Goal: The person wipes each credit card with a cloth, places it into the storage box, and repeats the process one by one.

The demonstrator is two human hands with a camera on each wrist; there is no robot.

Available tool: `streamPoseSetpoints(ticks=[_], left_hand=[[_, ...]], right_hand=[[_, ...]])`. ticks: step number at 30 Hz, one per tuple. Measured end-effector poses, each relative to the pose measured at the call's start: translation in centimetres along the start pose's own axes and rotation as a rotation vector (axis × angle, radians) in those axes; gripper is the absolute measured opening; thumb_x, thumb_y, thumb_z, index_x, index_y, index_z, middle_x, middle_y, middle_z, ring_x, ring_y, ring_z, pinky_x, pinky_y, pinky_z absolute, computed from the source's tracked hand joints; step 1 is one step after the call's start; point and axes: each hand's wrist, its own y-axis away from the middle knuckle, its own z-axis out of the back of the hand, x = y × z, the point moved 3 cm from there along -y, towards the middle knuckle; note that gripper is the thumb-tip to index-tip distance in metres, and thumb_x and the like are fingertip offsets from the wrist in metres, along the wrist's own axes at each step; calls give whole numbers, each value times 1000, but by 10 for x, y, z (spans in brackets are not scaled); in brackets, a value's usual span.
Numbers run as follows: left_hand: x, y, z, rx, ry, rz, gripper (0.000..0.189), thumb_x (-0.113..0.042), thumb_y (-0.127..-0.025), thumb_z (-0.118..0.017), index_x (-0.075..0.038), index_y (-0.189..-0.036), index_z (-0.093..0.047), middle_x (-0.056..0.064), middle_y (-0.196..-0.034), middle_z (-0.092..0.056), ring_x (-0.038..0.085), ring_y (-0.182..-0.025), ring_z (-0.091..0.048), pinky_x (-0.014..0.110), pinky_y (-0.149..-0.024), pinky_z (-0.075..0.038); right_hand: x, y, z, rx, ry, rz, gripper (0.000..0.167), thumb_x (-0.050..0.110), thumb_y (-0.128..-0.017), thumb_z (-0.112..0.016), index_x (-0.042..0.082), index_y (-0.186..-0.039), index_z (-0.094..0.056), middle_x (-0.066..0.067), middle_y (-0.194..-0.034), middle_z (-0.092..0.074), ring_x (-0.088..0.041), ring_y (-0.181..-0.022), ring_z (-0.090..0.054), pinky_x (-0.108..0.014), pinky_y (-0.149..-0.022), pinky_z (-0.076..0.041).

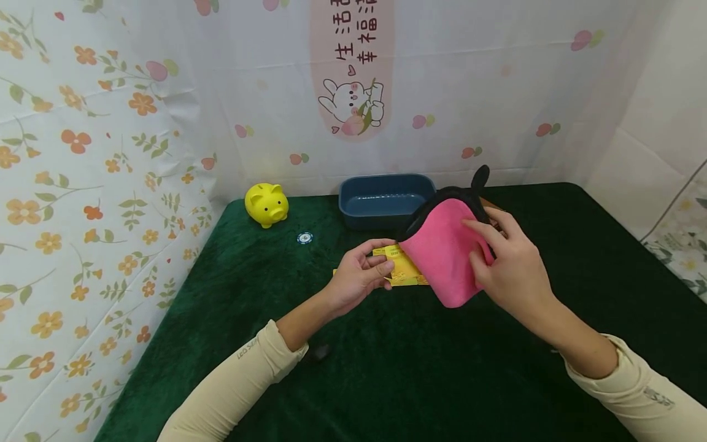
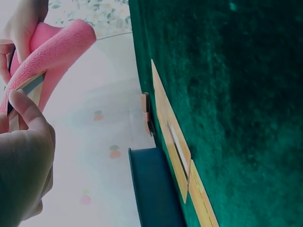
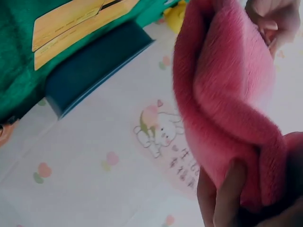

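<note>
Left hand (image 1: pixel 360 269) pinches a thin yellow slip (image 1: pixel 402 265); right hand (image 1: pixel 516 264) grips a fuzzy pink pouch (image 1: pixel 444 261); far stands a round-cornered blue tray (image 1: pixel 361 219).

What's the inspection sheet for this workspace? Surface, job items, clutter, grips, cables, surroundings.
Surface: dark green cloth, velvety-looking.
Job items: pink plush item with black edging, held up; yellow card beside it, whether tucked in unclear; more yellow cards lying flat on the cloth.
Clutter: yellow piggy bank and chip, back left; blue tray, back centre; brown object, mostly hidden in head view.
Grips: left grip pinches yellow card; right grip holds plush item.
Cables: nothing seen for certain; thin dark line at right, nature unclear.
Surroundings: printed white hangings, flowers left, rabbit print at back.
</note>
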Motion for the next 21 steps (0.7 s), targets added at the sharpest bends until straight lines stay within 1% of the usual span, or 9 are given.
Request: streamPoseSetpoints(ticks=[3,7,9,10,12,13,16,18,21], left_hand=[[-2,0,-3,6,9,-3,40,-1,-102,-51,-1,-142,-42,26,-133,-58,19,-95,-64,25,-77,-55],[-3,1,-5,10,22,-14,40,-1,-102,-50,0,-142,-42,26,-131,-59,18,-96,-65,25,-77,-56],[-3,1,-5,15,26,-22,40,-1,-102,-50,0,-141,-43,26,-130,-60,18,-98,-65,25,-78,-56],[-3,2,-5,14,30,-25,39,-1,-102,-50,0,-141,-44,25,-130,-60,19,-99,-65,24,-78,-56],[-4,3,-5,15,31,-32,38,-2,-102,-51,0,-140,-44,23,-128,-62,18,-100,-65,24,-78,-56],[-4,3,-5,15,32,-35,38,-3,-103,-50,-1,-140,-44,22,-127,-63,18,-100,-65,24,-78,-56],[-4,4,-5,10,41,-46,37,-2,-103,-50,0,-139,-45,17,-122,-66,17,-98,-66,24,-77,-56],[-5,4,-5,1,51,-54,36,-1,-103,-49,1,-139,-46,15,-119,-67,17,-96,-66,24,-76,-56],[-6,5,-6,-3,65,-59,37,0,-102,-49,1,-139,-45,14,-118,-67,16,-94,-66,23,-75,-56]], right_hand=[[10,1,-2,-16,88,87,41,-8,-77,-75,-1,-117,-69,-26,-128,-56,-38,-84,-65,-48,-63,-58],[19,3,-7,-36,158,196,34,-1,-81,-74,0,-114,-70,-26,-127,-58,-42,-89,-64,-51,-57,-57],[21,4,-9,-35,170,214,26,11,-88,-69,0,-112,-71,-25,-127,-58,-42,-90,-62,-50,-53,-56],[22,5,-10,-28,165,216,28,20,-92,-66,0,-111,-71,-25,-128,-58,-41,-91,-61,-49,-52,-55],[23,6,-13,4,153,216,46,41,-97,-57,0,-113,-70,-25,-130,-56,-41,-95,-59,-47,-51,-55],[24,7,-14,25,149,218,57,52,-97,-52,0,-115,-69,-25,-132,-55,-42,-97,-58,-47,-51,-55],[25,9,-16,93,145,226,83,74,-90,-44,1,-123,-65,-25,-138,-49,-42,-103,-54,-46,-51,-56],[25,10,-17,116,160,231,88,77,-87,-43,1,-125,-63,-26,-139,-47,-42,-103,-53,-46,-52,-56],[24,10,-16,95,154,225,77,69,-91,-45,0,-121,-64,-27,-134,-50,-42,-101,-53,-49,-56,-56]])
